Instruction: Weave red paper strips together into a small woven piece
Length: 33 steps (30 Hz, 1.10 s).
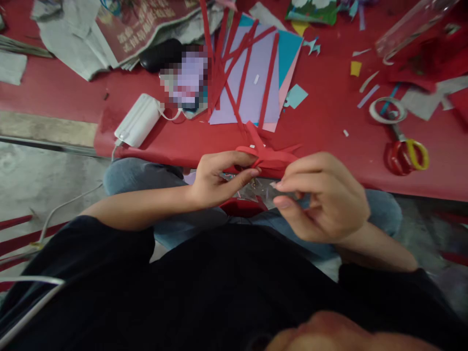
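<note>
Both my hands hold a bundle of folded red paper strips (269, 157) just in front of the red table's near edge (329, 183). My left hand (215, 178) pinches the bundle's left end between thumb and fingers. My right hand (323, 197) grips its right end with the fingertips, fingers curled. Loose ends of the strips stick up and to the right of the bundle. My knees in blue jeans are below the hands.
Lilac, blue and pink paper sheets (256, 83) with long red strips across them lie on the table. A white power bank (138, 120) with a cable sits left. Red-and-yellow scissors (405, 151) and a tape roll (387, 110) are right. Newspapers (109, 34) lie far left.
</note>
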Available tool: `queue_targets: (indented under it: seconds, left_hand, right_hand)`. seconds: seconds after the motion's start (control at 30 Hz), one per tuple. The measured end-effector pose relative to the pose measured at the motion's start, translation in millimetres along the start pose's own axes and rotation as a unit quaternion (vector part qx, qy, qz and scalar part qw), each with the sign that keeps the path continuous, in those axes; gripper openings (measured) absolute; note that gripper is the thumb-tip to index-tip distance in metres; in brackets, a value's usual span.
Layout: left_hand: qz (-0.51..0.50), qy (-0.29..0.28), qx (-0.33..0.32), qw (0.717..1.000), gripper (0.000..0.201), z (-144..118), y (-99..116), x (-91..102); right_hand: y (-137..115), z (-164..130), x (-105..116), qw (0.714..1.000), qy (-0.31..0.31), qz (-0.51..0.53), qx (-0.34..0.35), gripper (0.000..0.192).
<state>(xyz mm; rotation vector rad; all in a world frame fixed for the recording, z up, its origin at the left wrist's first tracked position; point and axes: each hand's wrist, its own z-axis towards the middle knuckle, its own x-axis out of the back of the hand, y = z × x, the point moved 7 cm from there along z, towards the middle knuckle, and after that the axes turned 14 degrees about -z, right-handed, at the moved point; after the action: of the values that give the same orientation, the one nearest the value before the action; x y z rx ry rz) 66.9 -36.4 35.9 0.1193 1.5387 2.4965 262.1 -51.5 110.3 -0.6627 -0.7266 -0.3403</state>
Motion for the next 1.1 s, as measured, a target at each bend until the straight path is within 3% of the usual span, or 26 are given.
queue_targets:
  seconds: [0.1,0.23,0.4,0.53,0.73,1.0,1.1]
  left_hand:
    - [0.018,-0.058,-0.071,0.996,0.018,0,7,-6.4]
    - [0.037,-0.116,-0.128,0.984,0.033,-5,7,-13.5]
    - [0.064,-0.148,-0.127,0.979,0.035,-9,-1,-18.9]
    - [0.06,-0.158,-0.134,0.976,0.034,-11,-1,-20.3]
    - [0.057,-0.18,-0.093,0.978,0.024,-11,-8,-21.5]
    - [0.046,-0.189,-0.141,0.971,0.042,-12,-1,-23.8]
    - [0.05,-0.184,-0.102,0.976,0.029,-12,-7,-22.1]
  right_hand:
    - [14,8,8,0.986,-0.097,0.098,-0.09,0.005]
    - [28,8,4,0.956,-0.196,0.164,-0.143,0.018]
    - [33,3,-7,0.929,-0.254,0.206,-0.172,0.019]
    - [31,1,-14,0.919,-0.274,0.219,-0.182,0.018]
    - [31,1,-17,0.918,-0.278,0.214,-0.187,0.016]
    - [30,1,-19,0.917,-0.291,0.199,-0.186,0.018]
    - [31,1,-20,0.92,-0.289,0.186,-0.188,0.018]
